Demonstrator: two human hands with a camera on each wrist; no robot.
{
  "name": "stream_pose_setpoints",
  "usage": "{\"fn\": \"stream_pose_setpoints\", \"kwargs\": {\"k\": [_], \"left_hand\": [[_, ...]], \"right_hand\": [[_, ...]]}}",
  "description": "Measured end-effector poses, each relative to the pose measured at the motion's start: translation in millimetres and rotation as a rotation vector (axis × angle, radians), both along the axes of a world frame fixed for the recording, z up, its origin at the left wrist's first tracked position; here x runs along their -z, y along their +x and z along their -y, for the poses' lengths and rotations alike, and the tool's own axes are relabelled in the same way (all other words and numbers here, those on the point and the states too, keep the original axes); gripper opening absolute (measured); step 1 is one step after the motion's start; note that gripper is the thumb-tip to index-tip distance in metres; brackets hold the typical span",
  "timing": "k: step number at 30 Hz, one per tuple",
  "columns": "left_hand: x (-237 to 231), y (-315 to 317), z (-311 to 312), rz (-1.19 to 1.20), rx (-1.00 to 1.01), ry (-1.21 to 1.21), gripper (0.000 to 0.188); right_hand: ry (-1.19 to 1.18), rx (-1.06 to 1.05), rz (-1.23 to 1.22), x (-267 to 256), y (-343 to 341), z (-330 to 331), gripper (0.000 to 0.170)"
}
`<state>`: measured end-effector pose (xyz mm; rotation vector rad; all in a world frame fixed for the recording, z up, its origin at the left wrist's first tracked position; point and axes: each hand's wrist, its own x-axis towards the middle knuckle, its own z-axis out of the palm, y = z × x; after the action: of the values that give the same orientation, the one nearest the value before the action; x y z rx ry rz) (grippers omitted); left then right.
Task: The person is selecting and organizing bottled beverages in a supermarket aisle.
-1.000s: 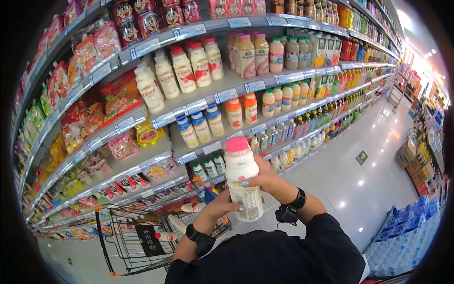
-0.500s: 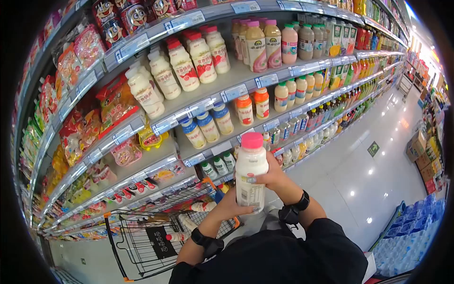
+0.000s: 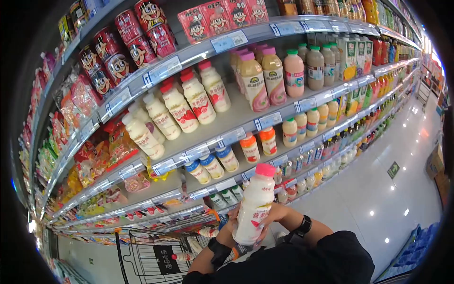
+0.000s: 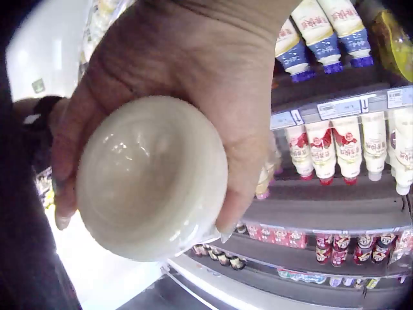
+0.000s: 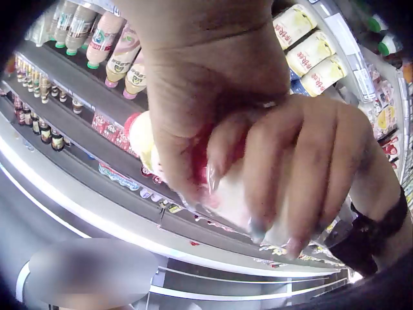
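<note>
A large white bottle (image 3: 254, 208) with a pink cap is held between both hands in front of the body, leaning slightly, its printed front toward the head camera. The left hand (image 3: 231, 226) grips its lower left side; in the left wrist view the fingers and thumb of the left hand (image 4: 174, 71) curl round the bottle's round base (image 4: 151, 177). On the other side the right hand (image 3: 273, 217) holds the lower body. The right wrist view has the right hand (image 5: 213, 84) curled round the bottle, which it partly hides.
Shelves of red-capped milk bottles (image 3: 179, 109), purple-capped bottles (image 3: 254, 83), blue-capped bottles (image 3: 197, 172) and red cans (image 3: 118, 66) stand ahead. A black wire cart (image 3: 142, 260) holding several bottles is at the lower left. Tiled floor (image 3: 369, 203) runs to the right.
The bottle has turned from its back label to its printed front and tilted, with both hands shifting on it. The head view has moved, so bottle and hands sit lower in the picture.
</note>
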<state>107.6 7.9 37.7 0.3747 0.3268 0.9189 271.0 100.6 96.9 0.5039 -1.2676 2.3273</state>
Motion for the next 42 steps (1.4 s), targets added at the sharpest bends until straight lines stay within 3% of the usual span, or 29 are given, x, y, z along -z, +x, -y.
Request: {"fn": "stream_pose_setpoints", "kwargs": {"k": [3,6,8,10,12,15,19,23,27,30,34,42], "left_hand": [[-14,-9,-28,-0.281,-0.157,-0.017,0.08],[-38,-13,-59,-0.643,-0.249,0.391,0.086],[-81,-2,-72,-0.994,-0.484,0.482,0.087],[-113,1,-91,-1.402,-0.667,0.75,0.083],[-143,6,-110,-1.819,-1.04,1.104,0.068],[-175,2,-140,-1.985,-1.289,1.193,0.06],[-187,-19,-181,-1.786,-1.372,1.158,0.058],[-181,-39,-210,-1.871,-1.43,1.211,0.052],[-171,-57,-225,-1.936,-1.356,1.193,0.058],[-160,-58,-233,-1.872,-1.418,1.116,0.063],[-153,-65,-241,-2.037,-1.424,0.982,0.068],[-153,-57,-241,-2.185,-1.459,0.76,0.065]], "right_hand": [[0.151,0.29,0.328,-6,17,-20,0.071],[0.362,0.649,0.24,-7,14,-49,0.067],[0.359,0.814,0.151,-23,5,-69,0.066],[0.427,0.959,0.112,-53,-4,-88,0.065],[0.528,0.922,0.144,-76,-14,-114,0.063],[0.815,1.272,0.053,-118,-32,-138,0.061],[0.862,1.372,-0.204,-135,-61,-170,0.06],[0.863,1.48,-0.091,-130,-84,-193,0.059],[0.898,1.539,0.074,-126,-91,-204,0.061],[0.879,1.618,0.143,-123,-97,-208,0.063],[0.809,1.64,0.174,-118,-103,-215,0.062],[1.088,1.73,0.356,-107,-112,-217,0.062]]}}
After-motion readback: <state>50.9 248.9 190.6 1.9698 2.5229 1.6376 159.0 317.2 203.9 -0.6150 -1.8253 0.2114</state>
